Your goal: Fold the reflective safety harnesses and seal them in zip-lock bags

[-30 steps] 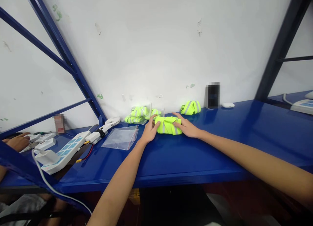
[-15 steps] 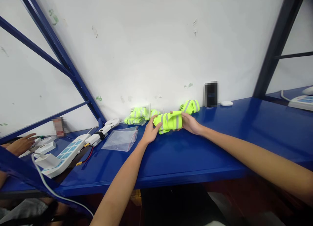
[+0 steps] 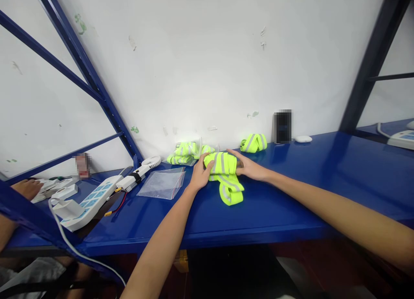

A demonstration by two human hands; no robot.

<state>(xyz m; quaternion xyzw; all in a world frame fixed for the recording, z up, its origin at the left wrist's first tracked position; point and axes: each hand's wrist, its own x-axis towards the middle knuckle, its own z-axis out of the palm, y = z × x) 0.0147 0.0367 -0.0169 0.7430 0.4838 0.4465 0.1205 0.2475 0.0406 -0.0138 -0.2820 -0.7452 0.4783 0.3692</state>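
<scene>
Between my two hands is a folded yellow-green reflective strap (image 3: 220,163) with silver stripes. My left hand (image 3: 202,173) grips its left end, thumb in front. My right hand (image 3: 248,166) holds the right end, where a small dark part shows by the fingers. A loose loop of the strap hangs down onto the blue table (image 3: 274,204). Behind my left hand lie more such straps in clear bags (image 3: 186,150) against the wall. Another rolled reflective strap (image 3: 254,143) rests behind my right hand.
Clear zip bags (image 3: 161,183) lie left of my hands. Beyond them are a white handheld fan (image 3: 151,162), a power strip (image 3: 92,202) and a red-black cable (image 3: 119,203). A phone (image 3: 283,126) and white case (image 3: 303,139) stand right. Another person's hand (image 3: 27,189) is far left.
A loop of the strap has dropped toward the table's front edge. The folded part now lies flatter between my hands. At far left, the other person's hand has moved.
</scene>
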